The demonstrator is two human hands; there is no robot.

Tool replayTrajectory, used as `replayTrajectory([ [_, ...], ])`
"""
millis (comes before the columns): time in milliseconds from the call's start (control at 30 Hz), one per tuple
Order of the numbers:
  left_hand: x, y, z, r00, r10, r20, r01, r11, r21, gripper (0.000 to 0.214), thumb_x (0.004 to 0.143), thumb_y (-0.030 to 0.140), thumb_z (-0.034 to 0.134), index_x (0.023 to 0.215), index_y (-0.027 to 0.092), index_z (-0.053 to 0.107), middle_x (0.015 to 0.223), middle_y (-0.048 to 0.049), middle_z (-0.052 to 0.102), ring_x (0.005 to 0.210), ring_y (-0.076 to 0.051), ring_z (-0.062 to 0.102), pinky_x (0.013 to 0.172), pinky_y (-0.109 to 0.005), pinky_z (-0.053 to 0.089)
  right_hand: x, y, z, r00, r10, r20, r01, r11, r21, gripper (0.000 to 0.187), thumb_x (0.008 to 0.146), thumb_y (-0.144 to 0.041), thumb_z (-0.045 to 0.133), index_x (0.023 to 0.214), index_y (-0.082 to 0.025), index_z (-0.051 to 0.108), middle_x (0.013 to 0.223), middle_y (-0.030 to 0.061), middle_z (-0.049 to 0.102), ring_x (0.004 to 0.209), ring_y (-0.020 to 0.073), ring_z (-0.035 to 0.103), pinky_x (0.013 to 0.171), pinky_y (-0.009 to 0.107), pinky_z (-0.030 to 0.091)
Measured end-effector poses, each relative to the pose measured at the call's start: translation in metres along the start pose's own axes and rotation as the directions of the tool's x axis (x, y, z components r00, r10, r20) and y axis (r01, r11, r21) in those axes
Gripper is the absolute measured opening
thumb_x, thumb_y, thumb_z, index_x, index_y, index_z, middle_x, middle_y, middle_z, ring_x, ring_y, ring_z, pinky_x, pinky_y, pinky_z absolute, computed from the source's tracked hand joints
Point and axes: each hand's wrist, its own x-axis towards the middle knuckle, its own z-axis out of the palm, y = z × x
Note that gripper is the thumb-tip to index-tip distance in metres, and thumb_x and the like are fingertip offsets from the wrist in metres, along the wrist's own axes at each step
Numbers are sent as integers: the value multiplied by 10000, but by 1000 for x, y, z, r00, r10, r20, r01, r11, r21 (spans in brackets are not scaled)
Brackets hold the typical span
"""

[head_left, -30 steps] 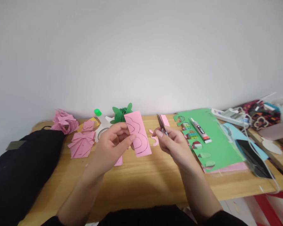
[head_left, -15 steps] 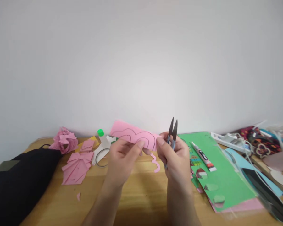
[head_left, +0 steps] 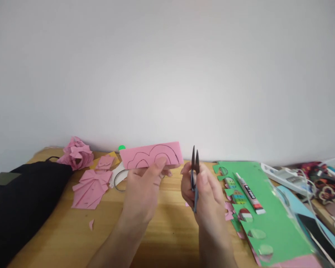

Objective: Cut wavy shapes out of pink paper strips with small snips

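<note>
Pink paper strip, held above the desk with its right end slightly higher than its left; dark curved lines, one scalloped outline around smaller arches, mark the face shown. The left hand grasps it at the lower edge, thumb pressed on the marked face and fingers behind. To the right, apart from the strip, the right hand has its grip wrapped around small scissors, whose dark blades point upward and stand slightly parted.

On the desk, left of the hands, lie a ring, a pleated pink sheet and, nearer the viewer, a small pink scrap. Behind the pleated sheet are a piece of yellow paper and a crumpled pink bundle. Dark fabric occupies the far left.

Right of the hands, a green sheet with a notched left edge bears a glue tube lettered B-7000. Beyond it are a light blue sheet and a white power strip. A pale wall rises behind.
</note>
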Motion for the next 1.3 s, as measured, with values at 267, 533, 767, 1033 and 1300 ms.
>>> replayTrajectory([
  [267,-3,9,-1,998,-60,10,61,988,-139,197,722,360,773,635,206,686,702,-22,748,795,-220,734,727,-344,590,0,0,-3,962,109,248,-64,981,-183,294,961,-505,540,863,-228,565,581,-65,355,453,97,268,402,238,200],
  [533,-7,1,6,991,-41,-129,46,998,36,267,638,403,837,639,185,682,657,-26,704,753,-235,712,700,-361,582,-3,0,2,966,93,242,-89,996,-26,342,1004,-506,445,835,-220,523,527,-81,352,421,84,241,394,218,209],
  [767,-12,-7,8,957,-18,-291,50,993,103,315,657,420,830,596,171,647,621,-4,660,613,-161,640,583,-294,520,1,5,6,968,124,220,-158,977,142,381,1005,-532,420,811,-212,493,500,-96,328,386,65,205,355,185,180],
  [1033,-12,-10,8,983,43,-178,-48,999,-21,146,711,283,814,639,188,729,656,9,714,684,-154,688,656,-259,542,1,3,11,976,130,174,-155,978,140,400,973,-535,502,740,-217,434,496,-101,311,392,55,205,360,174,172],
  [1300,-14,-7,13,988,40,-148,-52,995,-81,107,688,224,825,662,204,723,677,27,709,721,-142,688,704,-250,556,2,5,9,968,155,197,-194,961,197,396,960,-548,515,753,-216,456,496,-104,317,376,47,175,339,163,141],
])
